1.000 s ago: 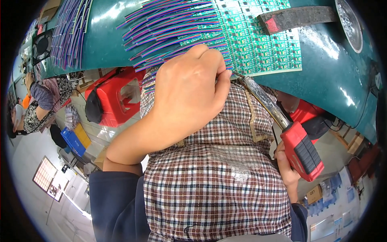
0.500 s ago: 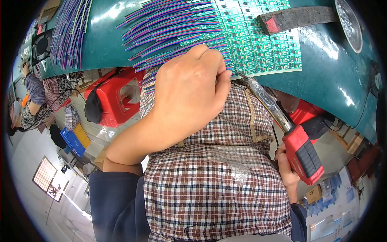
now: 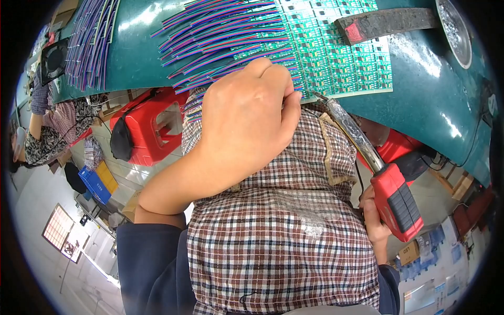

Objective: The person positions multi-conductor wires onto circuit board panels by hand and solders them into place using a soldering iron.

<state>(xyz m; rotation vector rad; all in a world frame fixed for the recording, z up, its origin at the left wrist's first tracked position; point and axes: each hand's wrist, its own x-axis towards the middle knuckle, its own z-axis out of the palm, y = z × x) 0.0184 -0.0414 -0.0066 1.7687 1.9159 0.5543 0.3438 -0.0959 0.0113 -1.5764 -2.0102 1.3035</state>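
My left hand [image 3: 247, 113] is closed in a pinch at the near edge of a green circuit board panel [image 3: 346, 65]. Thin multicoloured wires [image 3: 194, 116] run in under it from the left, and its fingertips hide exactly where they are gripped. My right hand [image 3: 374, 218], low at the right, is wrapped round the red and black handle of a soldering iron [image 3: 362, 142]. The iron slants up to the left, its tip close to the panel's edge, just right of my left fingertips. Rows of similar wires [image 3: 226, 31] lie along the panel's left part.
Another wire bundle [image 3: 92, 47] lies at the far left of the green table [image 3: 136, 58], beside a black fan [image 3: 53, 60]. A dark bar with a red patch [image 3: 388, 25] overlaps the panel near a round metal dish [image 3: 455, 31]. A red stool [image 3: 142, 136] stands beyond my left arm; another person sits farther left.
The soldering iron's tip has shifted slightly right, away from my left fingertips. My left hand stays put. The other person's gloved arm at the left has moved.
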